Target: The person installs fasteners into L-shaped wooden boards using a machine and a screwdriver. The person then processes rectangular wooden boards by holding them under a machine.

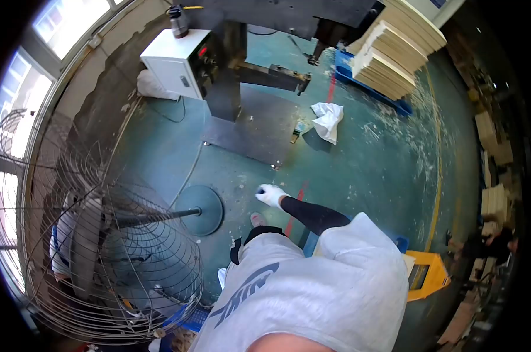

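My right hand (270, 195), in a white glove below a black sleeve, hangs over the green floor in front of my body. Its fingers are curled closed. A small dark spot shows at the fingertips, but whether that is a held thing I cannot make out. Beyond the hand stands a dark metal machine with a flat base plate (250, 126) and a short horizontal arm (271, 76). The round base of a fan stand (199, 210) is left of the hand. My left hand is out of view.
A large wire-caged fan (113, 252) fills the lower left. A white control box (174, 61) carries a dark bottle (178, 22). A white bag (327, 122) lies on the floor. Stacked boards (388, 58) rest on a blue pallet (359, 81). A yellow frame (429, 276) stands right.
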### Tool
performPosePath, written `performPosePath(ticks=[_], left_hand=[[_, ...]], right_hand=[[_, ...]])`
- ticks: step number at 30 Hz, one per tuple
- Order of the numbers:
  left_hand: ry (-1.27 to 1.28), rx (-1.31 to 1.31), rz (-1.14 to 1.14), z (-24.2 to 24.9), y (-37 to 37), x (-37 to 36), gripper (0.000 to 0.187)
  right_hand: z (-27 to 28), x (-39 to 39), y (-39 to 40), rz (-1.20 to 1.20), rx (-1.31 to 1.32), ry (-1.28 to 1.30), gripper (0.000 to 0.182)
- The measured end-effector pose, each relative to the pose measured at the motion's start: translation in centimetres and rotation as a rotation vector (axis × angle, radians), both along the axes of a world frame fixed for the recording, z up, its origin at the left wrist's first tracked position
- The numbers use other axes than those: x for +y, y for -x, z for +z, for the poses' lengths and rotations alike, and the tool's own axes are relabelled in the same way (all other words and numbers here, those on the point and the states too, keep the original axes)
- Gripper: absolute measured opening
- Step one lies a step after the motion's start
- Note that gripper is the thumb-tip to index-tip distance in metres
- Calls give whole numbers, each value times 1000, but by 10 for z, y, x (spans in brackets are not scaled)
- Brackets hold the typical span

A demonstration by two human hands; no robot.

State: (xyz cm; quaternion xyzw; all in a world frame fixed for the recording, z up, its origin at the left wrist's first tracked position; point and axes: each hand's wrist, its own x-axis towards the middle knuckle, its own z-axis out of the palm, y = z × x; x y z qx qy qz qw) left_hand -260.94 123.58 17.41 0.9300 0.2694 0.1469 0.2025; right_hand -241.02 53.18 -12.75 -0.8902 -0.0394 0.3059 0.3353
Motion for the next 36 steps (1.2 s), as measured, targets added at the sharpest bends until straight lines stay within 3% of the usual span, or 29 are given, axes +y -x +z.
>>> performPosePath(ticks=[4, 10, 13, 17, 18, 19, 20, 21, 22, 23, 25, 36], left_hand=[[-8, 9, -104, 5, -20, 17, 29], [-1, -19, -397, 13, -65, 46, 28], [28, -50, -642, 25, -89, 53, 28], [84, -79, -1045, 63, -114, 28, 30], [-140, -118, -1256, 76, -121, 21, 32], [-138, -109, -1247, 78, -119, 17, 29], [-136, -100, -1238, 80, -116, 13, 26], [647, 45, -912, 74, -111, 21, 24], [827, -40, -867, 60, -117, 28, 25], [838, -51, -903, 50, -123, 38, 25], [889, -69, -882, 36, -130, 42, 25], [766, 170, -835, 53, -137, 43, 37]], right_hand=[[18, -33, 34, -203, 92, 49, 36], [28, -6, 76, -312, 41, -67, 37], [41, 27, 95, -366, -26, -60, 37], [7, 73, 141, -387, -130, -131, 29], [-40, 74, 159, -413, -101, -226, 26], [-81, 81, 165, -404, -46, -318, 23], [1, 116, 184, -435, 174, -392, 21], [7, 132, 205, -437, 142, -466, 20], [22, 145, 217, -432, 192, -419, 18], [1, 145, 228, -458, 251, -379, 18], [16, 170, 251, -550, 324, -419, 19], [46, 299, 244, -410, 340, -451, 22]])
